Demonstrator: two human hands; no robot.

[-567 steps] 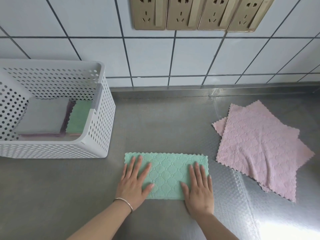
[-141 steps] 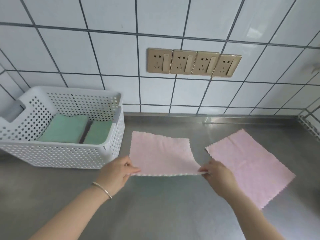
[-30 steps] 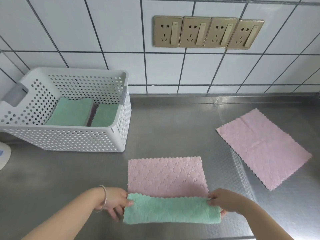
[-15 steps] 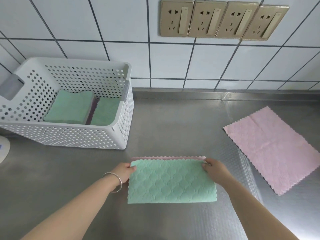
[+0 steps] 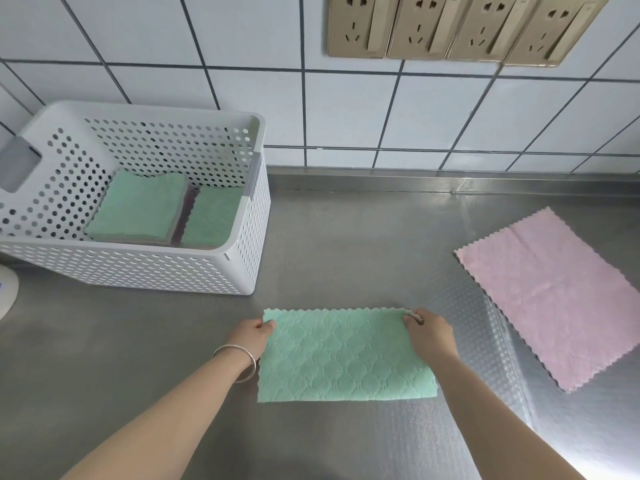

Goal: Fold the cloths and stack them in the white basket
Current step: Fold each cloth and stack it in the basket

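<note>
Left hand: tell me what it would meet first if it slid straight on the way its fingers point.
The left hand pinches the green cloth's far-left corner, fingers pointing up and right. Past the corner lies bare steel counter, then probably the tiled wall; the white basket stays to its left.

A folded cloth [image 5: 346, 355] lies on the bench [image 5: 346, 237] at lower centre of the frame. My left hand [image 5: 251, 336] is at its upper left corner, my right hand [image 5: 429, 332] at its upper right corner. The basket [image 5: 156, 268] stands at the upper left, with two stacks of cloths [image 5: 138, 206] side by side in it. A flat cloth [image 5: 554, 296] lies at the right edge. The wall sockets [image 5: 446, 26] sit at the upper right, behind the bench.
</note>
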